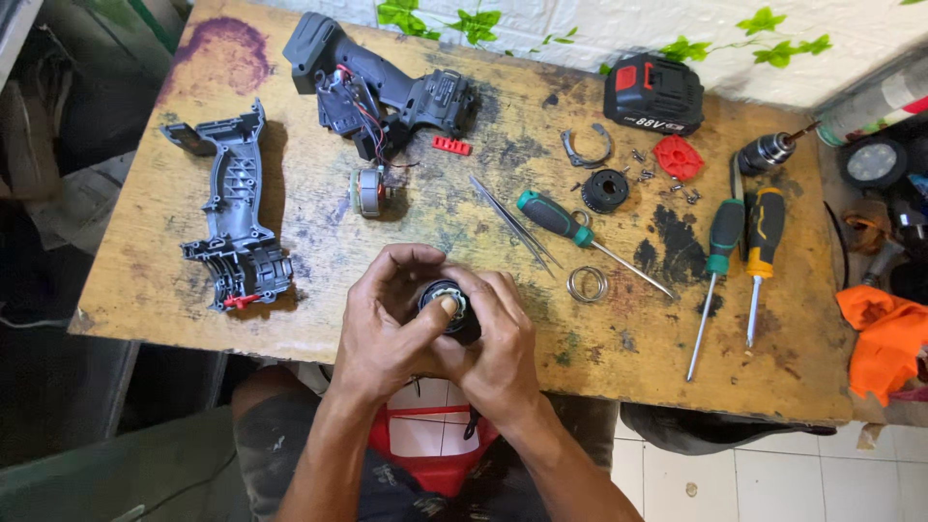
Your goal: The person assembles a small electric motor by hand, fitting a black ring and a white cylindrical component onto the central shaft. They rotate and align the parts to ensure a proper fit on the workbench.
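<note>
- From the head view, the left hand (387, 324) and the right hand (493, 343) are pressed together around a small round black motor part (447, 307) with a metal face, held just over the near edge of the worn wooden table (619, 338).
- The left hand's fingers curl over the top of the part and its thumb lies across the metal face; the right hand cups it from the other side, fingers wrapped close.
- Just beyond the left hand lies a small motor rotor (367, 191), and further out the opened power tool body (382, 92) with red and black wires spilling out.
- Well off to the left hand's outer side rests the separate grey housing half (232, 213).
- Just beyond the right hand lie metal tweezers (512, 222) and a green-handled screwdriver (580, 237); a metal ring (587, 284) sits near that hand's outer side.
- Further out that way are a black round cap (606, 189), a curved clip (586, 152), a red plastic piece (677, 157) among loose screws, and a black battery pack (653, 94).
- Well apart to the right lie two more screwdrivers, one green-handled (717, 271), one yellow-and-black (764, 251), beside a drill chuck (766, 153).
- An orange cloth (884, 338) hangs at the table's far right.
</note>
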